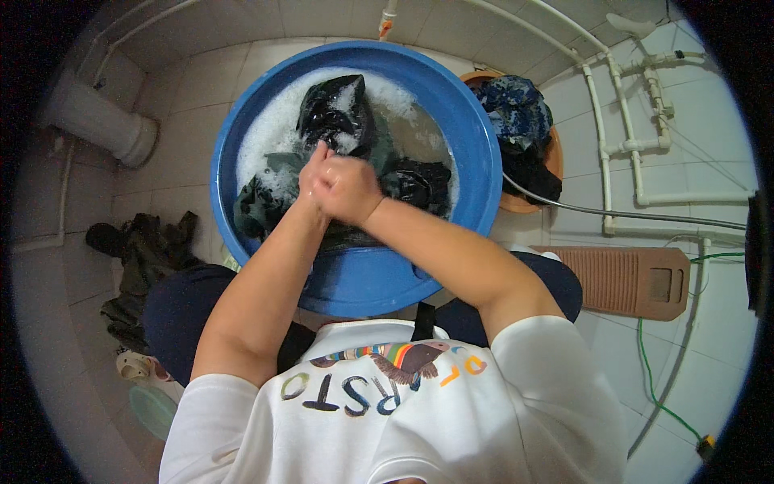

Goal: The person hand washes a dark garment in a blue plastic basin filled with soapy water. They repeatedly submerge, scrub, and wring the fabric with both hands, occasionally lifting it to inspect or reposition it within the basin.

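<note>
A large round blue basin (pixel 359 282) stands before me, holding murky water, white suds (pixel 266 129) and soaked dark clothes. Over its middle, my left hand (pixel 313 179) and my right hand (pixel 351 189) are pressed together, both closed. The right one is slightly blurred by motion and covers part of the left. Whatever they grip, if anything, is hidden. A wet black cloth (pixel 334 109) bulges up just beyond my fingers. Dark green fabric (pixel 258 206) lies to the left of them, and more wet black fabric (pixel 419 184) to the right.
An orange-brown tub (pixel 551 157) with blue camouflage clothing (pixel 516 109) sits at the far right. A brown washboard (pixel 621 278) lies to my right, near a grey hose (pixel 645 214) and a green cord (pixel 649 379). Dark clothes (pixel 149 266) are on the floor at left. White pipes (pixel 601 145) run along the wall.
</note>
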Demonstrator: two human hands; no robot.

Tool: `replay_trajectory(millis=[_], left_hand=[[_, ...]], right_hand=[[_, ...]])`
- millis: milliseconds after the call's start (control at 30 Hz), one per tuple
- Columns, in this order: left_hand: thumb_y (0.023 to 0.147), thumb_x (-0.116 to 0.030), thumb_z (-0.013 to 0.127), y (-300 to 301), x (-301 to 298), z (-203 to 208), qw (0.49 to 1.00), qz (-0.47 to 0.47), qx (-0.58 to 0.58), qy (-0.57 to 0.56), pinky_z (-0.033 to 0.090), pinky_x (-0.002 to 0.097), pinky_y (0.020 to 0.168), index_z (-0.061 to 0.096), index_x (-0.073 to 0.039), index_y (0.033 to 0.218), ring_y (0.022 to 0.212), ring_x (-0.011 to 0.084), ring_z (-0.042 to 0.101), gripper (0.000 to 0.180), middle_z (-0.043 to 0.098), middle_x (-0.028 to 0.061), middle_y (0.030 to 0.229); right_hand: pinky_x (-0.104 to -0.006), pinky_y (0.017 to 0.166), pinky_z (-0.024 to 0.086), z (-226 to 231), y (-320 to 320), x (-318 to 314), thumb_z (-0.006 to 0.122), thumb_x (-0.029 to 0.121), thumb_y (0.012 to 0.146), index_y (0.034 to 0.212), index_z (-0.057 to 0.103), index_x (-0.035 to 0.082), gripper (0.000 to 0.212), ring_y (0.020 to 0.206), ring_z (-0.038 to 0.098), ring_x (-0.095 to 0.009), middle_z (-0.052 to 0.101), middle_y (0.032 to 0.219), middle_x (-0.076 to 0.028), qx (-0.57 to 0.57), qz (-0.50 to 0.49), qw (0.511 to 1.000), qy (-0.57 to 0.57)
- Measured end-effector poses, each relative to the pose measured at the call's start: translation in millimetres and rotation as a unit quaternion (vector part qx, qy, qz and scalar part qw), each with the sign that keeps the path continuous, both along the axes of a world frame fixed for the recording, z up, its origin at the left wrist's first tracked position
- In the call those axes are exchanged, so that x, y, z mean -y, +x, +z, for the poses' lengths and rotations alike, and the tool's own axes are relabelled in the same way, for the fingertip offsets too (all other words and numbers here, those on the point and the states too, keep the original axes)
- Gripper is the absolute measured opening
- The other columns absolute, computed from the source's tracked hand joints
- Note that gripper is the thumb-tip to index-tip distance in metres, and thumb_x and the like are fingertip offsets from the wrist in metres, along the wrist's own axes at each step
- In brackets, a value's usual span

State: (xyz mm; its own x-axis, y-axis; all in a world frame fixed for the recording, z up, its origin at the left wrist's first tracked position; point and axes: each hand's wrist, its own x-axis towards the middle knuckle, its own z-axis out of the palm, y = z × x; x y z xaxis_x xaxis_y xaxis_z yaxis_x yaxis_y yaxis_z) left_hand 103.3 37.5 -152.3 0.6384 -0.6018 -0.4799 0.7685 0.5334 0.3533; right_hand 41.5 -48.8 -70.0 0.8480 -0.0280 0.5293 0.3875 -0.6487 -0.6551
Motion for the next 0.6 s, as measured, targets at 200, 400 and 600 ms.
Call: replay_trajectory(millis=[200, 400, 600], left_hand=[[0.078, -0.028, 0.060, -24.0, 23.6, 90.4, 0.980, -0.024, 0.119, 0.156, 0.040, 0.0259, 0.070, 0.051, -0.009, 0.085, 0.075, 0.0129, 0.048, 0.021, 0.049, 0.0017, 0.078], [0.071, -0.010, 0.066, -9.8, 14.7, 100.5, 0.915, -0.037, 0.361, 0.175, 0.043, 0.0284, 0.077, 0.049, -0.007, 0.093, 0.089, 0.0160, 0.052, 0.028, 0.054, 0.0046, 0.088], [0.068, -0.014, 0.069, -16.9, 5.3, 121.3, 0.865, -0.146, 0.417, 0.238, 0.037, 0.0291, 0.085, 0.049, -0.003, 0.105, 0.094, 0.0172, 0.051, 0.043, 0.055, 0.0077, 0.097]], right_hand=[[-0.0396, 0.067, 0.044, -7.2, 35.7, 94.8, 0.053, 0.050, 0.075, 0.080, 0.058, 0.007, 0.044, 0.075, 0.057, -0.032, 0.060, 0.081, -0.016, -0.324, -0.211, 0.922, 0.023], [-0.0300, 0.084, 0.037, 35.5, 3.0, 135.6, 0.056, 0.047, 0.076, 0.090, 0.060, 0.005, 0.045, 0.095, 0.051, -0.019, 0.058, 0.099, -0.010, -0.519, 0.140, 0.843, -0.006], [-0.0229, 0.070, 0.041, 71.1, -6.5, 153.4, 0.057, 0.016, 0.078, 0.072, 0.051, 0.007, 0.012, 0.074, 0.050, -0.009, 0.055, 0.081, -0.002, -0.439, 0.072, 0.862, 0.244]])
